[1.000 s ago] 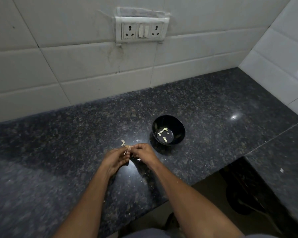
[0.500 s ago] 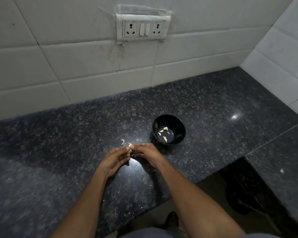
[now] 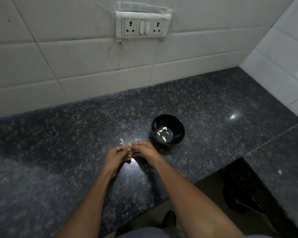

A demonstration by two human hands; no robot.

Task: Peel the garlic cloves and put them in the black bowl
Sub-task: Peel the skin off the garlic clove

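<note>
The surface (image 3: pixel 213 103) is polished dark granite, speckled grey and brown, with a bright glint of light far right and another just under the hands. A seam runs across it at the right, where it turns a corner. Small pale flecks of skin lie scattered on it near the front edge.

The bowl (image 3: pixel 176 123) is round, black and glossy, standing upright on the surface just right of the hands. Inside it lie several peeled cloves (image 3: pixel 164 128), pale cream and crescent-shaped, well spread over the bottom.

The left hand (image 3: pixel 116 156) and right hand (image 3: pixel 143 149) meet above the surface, knuckles up, fingers curled inward with the tips pressed together. Whatever they pinch is hidden between them; I cannot tell whether a clove is there. A small whitish bit shows below the left hand's fingers. Both forearms are bare.

One loose piece (image 3: pixel 121 141), curved and pale with a papery look, lies on the surface just left of the fingertips, apart from them; clove or husk, I cannot tell.

Behind, the wall (image 3: pixel 76 69) is of large white glazed tiles with thin grout lines, stained below a white double socket (image 3: pixel 143 26) with switches in the middle. A second tiled wall closes the right side. Below the front edge the floor is dim.
</note>
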